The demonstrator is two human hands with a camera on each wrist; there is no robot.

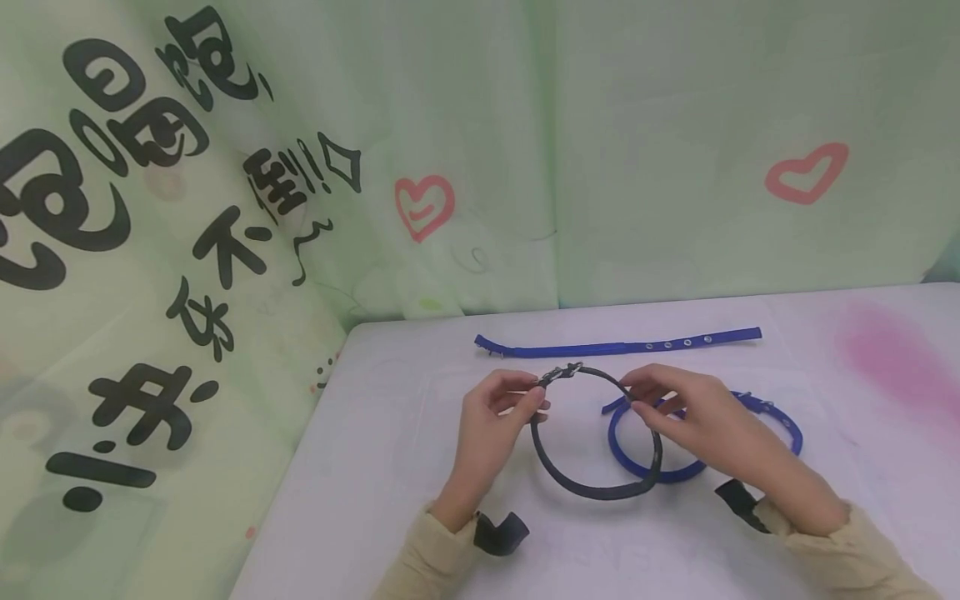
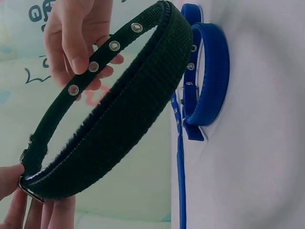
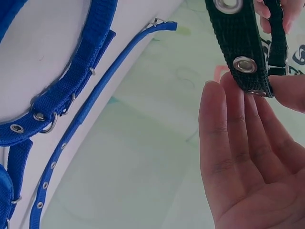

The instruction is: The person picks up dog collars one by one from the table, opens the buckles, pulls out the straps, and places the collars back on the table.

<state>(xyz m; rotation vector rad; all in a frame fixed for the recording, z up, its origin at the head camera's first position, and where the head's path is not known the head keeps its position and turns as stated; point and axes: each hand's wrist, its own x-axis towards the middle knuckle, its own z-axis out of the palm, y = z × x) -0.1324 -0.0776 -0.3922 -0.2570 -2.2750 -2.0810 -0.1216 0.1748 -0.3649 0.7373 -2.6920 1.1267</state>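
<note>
A dark green, nearly black pet collar (image 1: 600,492), closed in a loop, is held up in front of me between both hands. My left hand (image 1: 491,429) pinches it beside the metal buckle (image 1: 561,372). On the other side, my right hand (image 1: 705,417) pinches the narrower strap between thumb and fingertips. The left wrist view shows metal eyelets (image 2: 114,46) along that strap and the wide padded band (image 2: 124,119) below. Behind my right hand, a blue collar (image 1: 678,475) lies looped on the table, partly hidden. Another blue collar (image 1: 562,350) stretches out straight farther back.
A white-covered table (image 1: 375,442) carries the collars, with a pink patch at its right side. Pale green curtains (image 1: 637,208) with hearts and dark lettering hang behind and to the left. Black bands (image 1: 501,535) show at both wrists below the sleeves.
</note>
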